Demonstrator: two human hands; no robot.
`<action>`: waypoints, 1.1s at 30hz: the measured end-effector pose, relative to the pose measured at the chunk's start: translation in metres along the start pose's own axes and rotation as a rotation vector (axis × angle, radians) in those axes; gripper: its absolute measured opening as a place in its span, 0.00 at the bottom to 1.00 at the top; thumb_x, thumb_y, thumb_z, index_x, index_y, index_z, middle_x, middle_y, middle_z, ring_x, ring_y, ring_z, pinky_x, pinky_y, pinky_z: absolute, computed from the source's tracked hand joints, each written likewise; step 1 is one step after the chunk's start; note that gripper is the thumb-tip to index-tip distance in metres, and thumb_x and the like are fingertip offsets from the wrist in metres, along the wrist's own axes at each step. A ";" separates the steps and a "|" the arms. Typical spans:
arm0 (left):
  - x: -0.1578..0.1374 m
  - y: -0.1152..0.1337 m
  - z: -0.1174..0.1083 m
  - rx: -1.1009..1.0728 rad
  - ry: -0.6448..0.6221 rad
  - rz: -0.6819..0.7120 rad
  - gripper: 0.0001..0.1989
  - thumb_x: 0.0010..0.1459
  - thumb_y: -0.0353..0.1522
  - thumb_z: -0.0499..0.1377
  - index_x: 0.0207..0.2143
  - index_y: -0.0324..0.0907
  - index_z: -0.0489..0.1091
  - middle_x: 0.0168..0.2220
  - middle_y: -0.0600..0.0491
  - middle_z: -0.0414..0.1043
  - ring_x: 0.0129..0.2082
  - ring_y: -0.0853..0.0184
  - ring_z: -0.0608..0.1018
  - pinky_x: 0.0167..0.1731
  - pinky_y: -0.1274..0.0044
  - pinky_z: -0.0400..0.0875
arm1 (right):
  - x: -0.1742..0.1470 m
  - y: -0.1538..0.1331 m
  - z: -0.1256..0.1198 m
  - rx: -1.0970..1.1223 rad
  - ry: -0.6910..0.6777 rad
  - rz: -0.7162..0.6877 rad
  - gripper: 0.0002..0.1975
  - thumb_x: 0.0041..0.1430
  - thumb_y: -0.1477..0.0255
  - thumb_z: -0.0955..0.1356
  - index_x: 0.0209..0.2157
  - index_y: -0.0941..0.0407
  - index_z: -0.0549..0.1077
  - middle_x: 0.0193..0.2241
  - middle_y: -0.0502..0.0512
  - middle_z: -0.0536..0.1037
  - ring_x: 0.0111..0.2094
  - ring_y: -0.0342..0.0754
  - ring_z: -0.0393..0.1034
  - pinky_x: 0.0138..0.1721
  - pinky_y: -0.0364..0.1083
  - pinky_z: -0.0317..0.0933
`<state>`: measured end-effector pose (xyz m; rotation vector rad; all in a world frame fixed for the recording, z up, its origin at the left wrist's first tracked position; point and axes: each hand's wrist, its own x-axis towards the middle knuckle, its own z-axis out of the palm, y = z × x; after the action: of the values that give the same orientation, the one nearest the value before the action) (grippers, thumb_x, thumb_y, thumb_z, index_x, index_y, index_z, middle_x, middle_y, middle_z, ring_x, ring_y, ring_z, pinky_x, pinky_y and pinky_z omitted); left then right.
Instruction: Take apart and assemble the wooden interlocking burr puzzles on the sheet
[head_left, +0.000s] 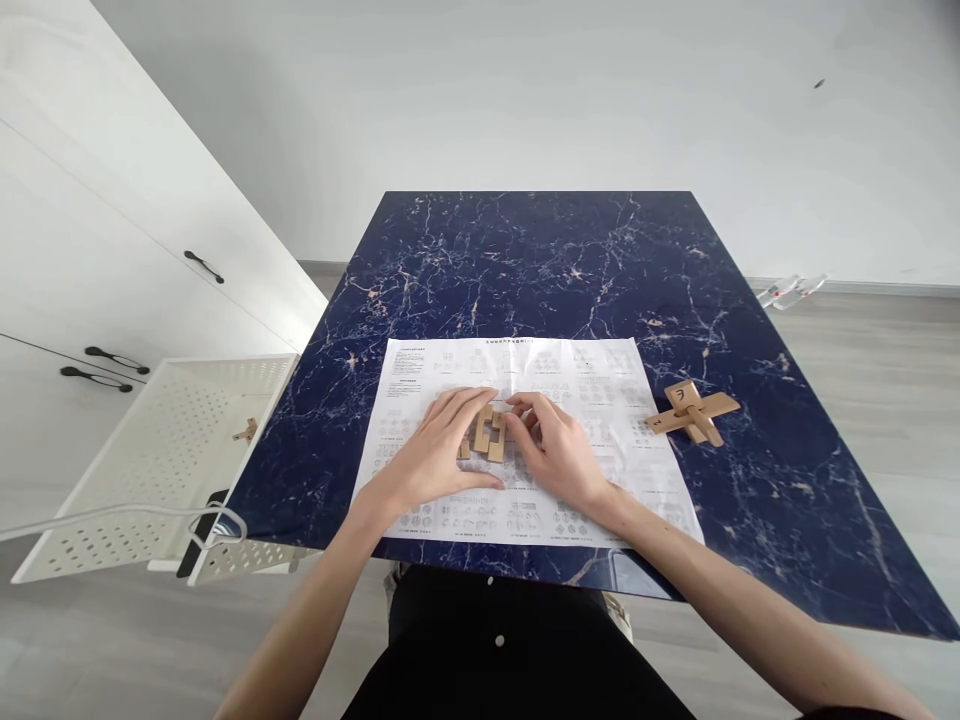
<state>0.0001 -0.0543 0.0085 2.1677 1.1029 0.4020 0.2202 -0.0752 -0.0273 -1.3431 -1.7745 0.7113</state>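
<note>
On the printed paper sheet [615,480], a small cluster of light wooden puzzle pieces [489,440] with notches lies between my hands. My left hand [442,440] arches over the left side of the cluster, its long fingers together and the thumb spread well apart, partly hiding the pieces. From the right, my right hand [559,450] has its fingers curled, with thumb and index finger closed on the upper right wooden piece. To the right, an assembled wooden burr puzzle [690,412] with dark marks rests beside the sheet, one end overlapping its edge.
The sheet, covered in small diagrams, lies on a dark blue marble-patterned table [525,260]. Left of the table is a white perforated cart [172,430] with a small wooden piece [246,431] in it. White cabinets [112,240] with black handles stand behind the cart.
</note>
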 end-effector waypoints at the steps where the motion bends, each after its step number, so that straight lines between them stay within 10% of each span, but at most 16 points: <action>1: 0.004 0.000 0.002 0.015 -0.013 0.027 0.52 0.57 0.47 0.75 0.75 0.60 0.52 0.74 0.47 0.59 0.75 0.45 0.61 0.70 0.52 0.65 | 0.000 -0.001 0.000 0.008 0.000 0.008 0.15 0.78 0.59 0.63 0.52 0.55 0.71 0.38 0.58 0.82 0.29 0.50 0.77 0.29 0.48 0.69; 9: 0.012 -0.021 0.000 0.186 0.078 0.163 0.36 0.62 0.48 0.71 0.67 0.49 0.65 0.61 0.45 0.75 0.63 0.49 0.75 0.62 0.55 0.73 | 0.001 -0.003 -0.002 0.026 -0.023 0.053 0.13 0.77 0.59 0.63 0.49 0.54 0.71 0.37 0.58 0.82 0.29 0.50 0.76 0.29 0.49 0.68; 21: 0.010 -0.095 -0.051 0.312 0.441 -0.094 0.33 0.60 0.47 0.73 0.62 0.46 0.67 0.57 0.44 0.74 0.58 0.49 0.76 0.60 0.57 0.71 | 0.001 -0.001 -0.002 0.002 -0.071 0.048 0.12 0.76 0.60 0.63 0.50 0.53 0.69 0.39 0.58 0.83 0.31 0.52 0.77 0.29 0.49 0.68; 33: -0.020 -0.057 -0.037 0.358 0.469 0.026 0.34 0.66 0.38 0.69 0.69 0.48 0.58 0.67 0.41 0.64 0.68 0.47 0.66 0.67 0.51 0.67 | -0.006 -0.009 -0.023 -0.054 -0.224 -0.045 0.09 0.76 0.67 0.63 0.53 0.53 0.71 0.42 0.59 0.82 0.34 0.51 0.79 0.30 0.48 0.70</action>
<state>-0.0656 -0.0310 -0.0023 2.4711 1.4941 0.8072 0.2364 -0.0841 -0.0095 -1.2961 -2.0067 0.8201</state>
